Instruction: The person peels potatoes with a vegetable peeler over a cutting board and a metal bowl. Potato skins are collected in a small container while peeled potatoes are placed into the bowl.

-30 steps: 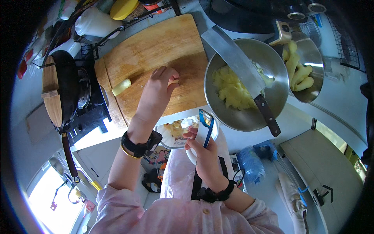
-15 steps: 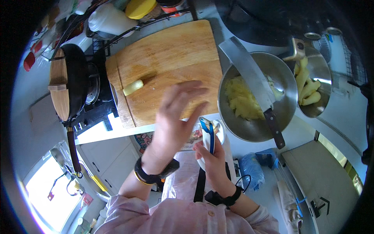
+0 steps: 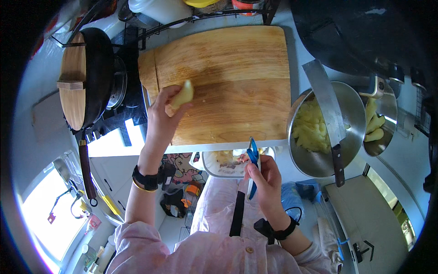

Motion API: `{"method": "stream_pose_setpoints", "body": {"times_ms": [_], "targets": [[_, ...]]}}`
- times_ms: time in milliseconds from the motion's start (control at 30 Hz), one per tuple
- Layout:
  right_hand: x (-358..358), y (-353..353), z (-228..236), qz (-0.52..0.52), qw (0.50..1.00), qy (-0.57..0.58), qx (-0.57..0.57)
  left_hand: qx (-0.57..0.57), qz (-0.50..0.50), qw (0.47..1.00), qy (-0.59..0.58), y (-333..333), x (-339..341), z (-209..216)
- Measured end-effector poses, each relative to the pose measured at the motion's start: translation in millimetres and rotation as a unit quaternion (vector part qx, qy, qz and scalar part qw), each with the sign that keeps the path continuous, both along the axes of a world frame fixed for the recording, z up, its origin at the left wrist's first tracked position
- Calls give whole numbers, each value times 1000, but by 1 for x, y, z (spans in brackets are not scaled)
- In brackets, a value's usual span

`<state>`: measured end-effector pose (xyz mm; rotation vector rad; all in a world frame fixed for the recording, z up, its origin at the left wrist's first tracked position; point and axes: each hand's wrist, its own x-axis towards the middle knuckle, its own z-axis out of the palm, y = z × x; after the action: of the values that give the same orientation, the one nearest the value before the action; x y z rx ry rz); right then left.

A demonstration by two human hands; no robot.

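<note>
My left hand (image 3: 163, 109) is closed on a pale yellow peeled root piece (image 3: 184, 94) over the left part of a wooden cutting board (image 3: 228, 91). In front of my body, below the board's near edge, my right hand (image 3: 268, 182) grips a blue and white peeler (image 3: 252, 153). Behind the peeler is a white-rimmed container (image 3: 213, 173) with scraps in it. Right of the board stands a steel bowl (image 3: 353, 114) holding a heap of pale yellow pieces. A cleaver (image 3: 325, 102) with a dark handle lies across the bowl's rim.
A smaller metal pan (image 3: 390, 107) with pale, finger-shaped roots stands at the far right. A large black pan (image 3: 346, 32) is behind the bowl. On the left is a dark wok (image 3: 98, 77) with a wooden lid. A wire rack (image 3: 205, 18) with jars runs along the back.
My left hand has moved left and taken the root piece that lay on the board. My right hand, still with the peeler, has shifted slightly right. The view has shifted too.
</note>
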<state>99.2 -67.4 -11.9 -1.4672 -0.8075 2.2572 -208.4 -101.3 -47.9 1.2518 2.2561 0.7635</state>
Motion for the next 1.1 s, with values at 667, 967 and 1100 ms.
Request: {"method": "stream_pose_setpoints", "body": {"times_ms": [667, 967, 1100], "targets": [[-37, 20, 0, -16, 996, -42, 72, 128, -172, 975, 61, 45, -18, 4], [-43, 21, 1, -22, 993, -45, 105, 50, -277, 960, -6, 41, -27, -1], [-43, 23, 6, 18, 981, -71, 181, 61, -320, 942, -79, 40, -26, 0]]}}
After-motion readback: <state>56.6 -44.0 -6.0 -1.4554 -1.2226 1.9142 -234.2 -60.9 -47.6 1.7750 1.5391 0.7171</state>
